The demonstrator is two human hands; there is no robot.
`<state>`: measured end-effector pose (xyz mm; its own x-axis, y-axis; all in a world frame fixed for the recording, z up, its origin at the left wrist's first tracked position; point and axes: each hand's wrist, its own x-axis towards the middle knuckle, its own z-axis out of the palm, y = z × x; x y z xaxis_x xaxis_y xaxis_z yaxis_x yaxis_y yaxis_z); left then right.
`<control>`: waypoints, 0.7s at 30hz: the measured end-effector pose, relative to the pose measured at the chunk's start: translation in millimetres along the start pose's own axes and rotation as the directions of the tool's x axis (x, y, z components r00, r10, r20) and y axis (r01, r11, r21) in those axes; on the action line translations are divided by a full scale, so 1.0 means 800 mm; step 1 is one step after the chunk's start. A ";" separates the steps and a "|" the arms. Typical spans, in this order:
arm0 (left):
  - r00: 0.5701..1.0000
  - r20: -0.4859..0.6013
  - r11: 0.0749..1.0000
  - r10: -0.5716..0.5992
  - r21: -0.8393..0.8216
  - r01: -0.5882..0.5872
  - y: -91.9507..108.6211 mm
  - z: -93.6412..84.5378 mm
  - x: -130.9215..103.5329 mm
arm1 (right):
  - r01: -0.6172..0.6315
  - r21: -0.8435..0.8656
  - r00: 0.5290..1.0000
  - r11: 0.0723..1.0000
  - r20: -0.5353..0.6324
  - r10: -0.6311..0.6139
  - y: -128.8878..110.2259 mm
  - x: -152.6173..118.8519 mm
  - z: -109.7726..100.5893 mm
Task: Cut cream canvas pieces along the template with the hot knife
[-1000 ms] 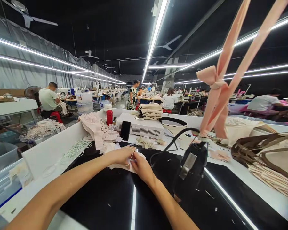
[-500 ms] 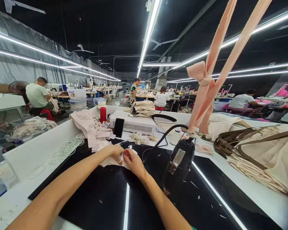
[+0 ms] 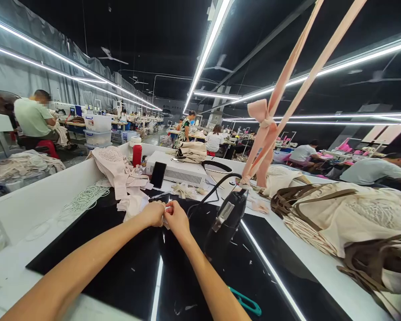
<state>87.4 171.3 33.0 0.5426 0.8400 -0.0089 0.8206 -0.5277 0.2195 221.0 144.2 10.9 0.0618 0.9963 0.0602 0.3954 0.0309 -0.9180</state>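
Note:
Over the black board (image 3: 127,249), my left hand (image 3: 153,215) and my right hand (image 3: 177,219) meet with fingers pinched together. Between them they grip a small pale fabric piece (image 3: 166,224), mostly covered by the fingers. A thin white loop shows beside the left fingers. Just left of the hands lies more pale fabric (image 3: 132,205), spilling from a heap of beige cut pieces (image 3: 115,174). A black phone (image 3: 158,174) leans upright behind the hands.
A black cutting machine (image 3: 225,218) hangs by pink fabric strips (image 3: 265,129) right of my hands. A teal-handled tool (image 3: 245,303) lies near my right forearm. Pale cords (image 3: 87,198) lie left; beige garments (image 3: 324,214) are stacked right. Behind stand a white box (image 3: 183,171) and red bottle (image 3: 137,155).
The view has turned slightly right, so the scene sits further left. My hands stay together at the fabric, which shows less beneath them. The teal-handled tool has come into fuller view.

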 end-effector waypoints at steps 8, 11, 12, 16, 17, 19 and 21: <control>0.999 -0.014 1.000 -0.031 -0.002 0.031 -0.001 -0.003 -0.016 | -0.158 0.364 0.987 0.918 0.057 0.147 -0.017 -0.028 0.008; 1.000 -0.007 1.000 -0.020 -0.013 0.020 -0.003 -0.008 -0.022 | -0.189 0.474 0.982 0.860 0.096 0.162 -0.021 -0.036 0.011; 1.000 -0.001 1.000 -0.013 -0.016 0.013 -0.003 -0.010 -0.025 | -0.191 0.504 0.982 0.842 0.101 0.162 -0.022 -0.037 0.012; 1.000 0.009 0.999 0.025 -0.032 -0.025 -0.005 -0.015 -0.037 | -0.190 0.599 0.981 0.778 0.078 0.180 -0.019 -0.033 0.010; 0.999 0.008 0.999 0.034 -0.037 -0.033 -0.004 -0.015 -0.041 | -0.189 0.619 0.979 0.762 0.061 0.193 -0.016 -0.030 0.009; 0.999 0.002 0.997 0.051 -0.051 -0.050 -0.003 -0.015 -0.049 | -0.181 0.659 0.974 0.730 0.016 0.227 -0.007 -0.025 0.007; 0.997 -0.016 0.995 0.071 -0.073 -0.072 0.000 -0.013 -0.058 | -0.159 0.700 0.966 0.696 -0.036 0.258 0.002 -0.019 0.007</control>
<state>60.6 133.9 43.7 0.5968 0.8021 0.0226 0.7637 -0.5765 0.2906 215.8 129.2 6.0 0.1947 0.9670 -0.1642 -0.3768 -0.0808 -0.9228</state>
